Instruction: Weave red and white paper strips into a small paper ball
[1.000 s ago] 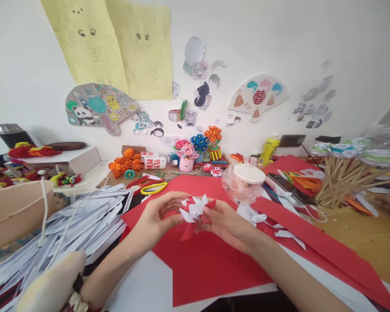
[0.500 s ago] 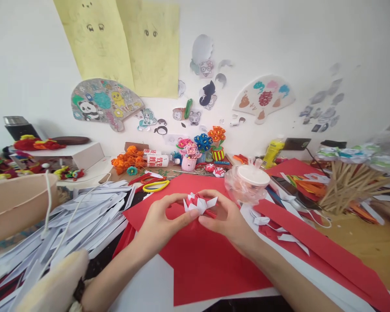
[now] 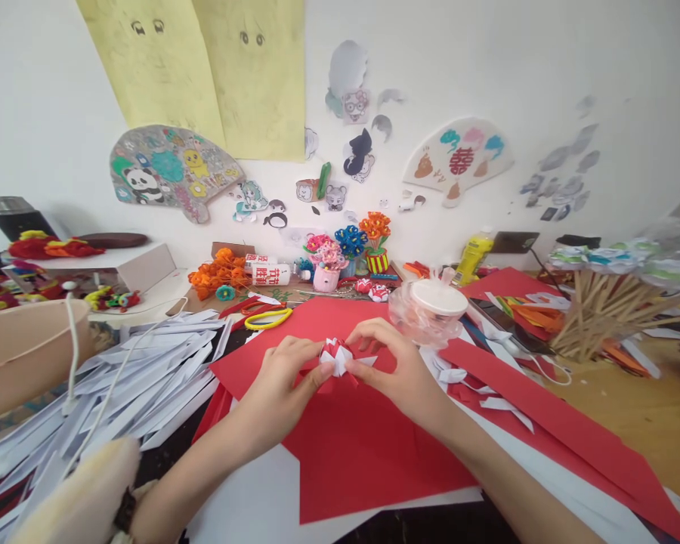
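Observation:
Between my two hands is a small red-and-white folded paper piece [image 3: 336, 358] with pointed white edges, held above the red paper sheet [image 3: 368, 461]. My left hand [image 3: 295, 374] pinches its left side between thumb and fingers. From the right, my right hand [image 3: 388, 363] grips it with thumb and bent fingers. A white paper tip pokes out under the right fingers, and a red strip shows just below the piece. The fingers hide part of the folds.
White folded paper strips [image 3: 175, 378] pile up at left beside a beige basin [image 3: 28, 355]. Yellow-handled scissors [image 3: 268, 319] lie behind the red sheet. A lidded plastic cup [image 3: 439, 298] stands behind my right hand. Red strips [image 3: 549, 415] and bundled sticks [image 3: 589, 317] are at right.
The folded paper piece has been turned and tilted, so its white points sit differently. My right fingers have lifted and shifted slightly over it. The whole view has moved a little.

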A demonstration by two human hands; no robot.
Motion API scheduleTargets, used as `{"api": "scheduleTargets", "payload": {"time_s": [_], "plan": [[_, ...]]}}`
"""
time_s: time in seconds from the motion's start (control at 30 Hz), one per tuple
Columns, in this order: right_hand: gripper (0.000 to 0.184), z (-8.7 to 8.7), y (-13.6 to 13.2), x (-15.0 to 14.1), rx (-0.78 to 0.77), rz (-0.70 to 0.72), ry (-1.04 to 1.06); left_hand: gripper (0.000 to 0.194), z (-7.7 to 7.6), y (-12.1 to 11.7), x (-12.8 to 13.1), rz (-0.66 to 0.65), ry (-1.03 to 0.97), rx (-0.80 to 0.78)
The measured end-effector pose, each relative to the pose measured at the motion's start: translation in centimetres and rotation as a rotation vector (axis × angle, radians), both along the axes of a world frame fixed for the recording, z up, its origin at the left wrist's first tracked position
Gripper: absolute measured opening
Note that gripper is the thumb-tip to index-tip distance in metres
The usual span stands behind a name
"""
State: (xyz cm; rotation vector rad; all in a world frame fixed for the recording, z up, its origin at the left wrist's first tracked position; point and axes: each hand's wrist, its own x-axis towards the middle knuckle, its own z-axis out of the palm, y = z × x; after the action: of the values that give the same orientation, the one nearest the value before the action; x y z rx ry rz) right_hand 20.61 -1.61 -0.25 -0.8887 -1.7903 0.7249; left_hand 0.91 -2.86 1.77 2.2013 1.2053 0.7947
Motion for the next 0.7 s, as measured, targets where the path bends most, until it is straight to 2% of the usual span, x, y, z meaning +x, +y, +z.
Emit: {"api": "scheduleTargets", "payload": {"time_s": [0.2, 0.43, 0.6, 0.7], "plan": [[0.014, 0.03, -0.08, 0.03, -0.066, 0.037, -0.028, 0.036, -0.51, -0.33, 0.21, 0.019, 0.101, -0.009], [0.026, -0.36, 0.23, 0.10, -0.185, 0.105, 0.018, 0.028, -0.69, -0.46, 0.64, 0.026, 0.122, -0.015], [0.033, -0.08, 0.28, 0.24, -0.173, 0.177, 0.042, 0.029, -0.85, -0.38, 0.71, 0.016, 0.090, -0.037], [0.032, 0.18, 0.09, 0.14, -0.137, 0.168, 0.023, 0.027, -0.76, -0.38, 0.71, 0.013, 0.112, -0.016]]}}
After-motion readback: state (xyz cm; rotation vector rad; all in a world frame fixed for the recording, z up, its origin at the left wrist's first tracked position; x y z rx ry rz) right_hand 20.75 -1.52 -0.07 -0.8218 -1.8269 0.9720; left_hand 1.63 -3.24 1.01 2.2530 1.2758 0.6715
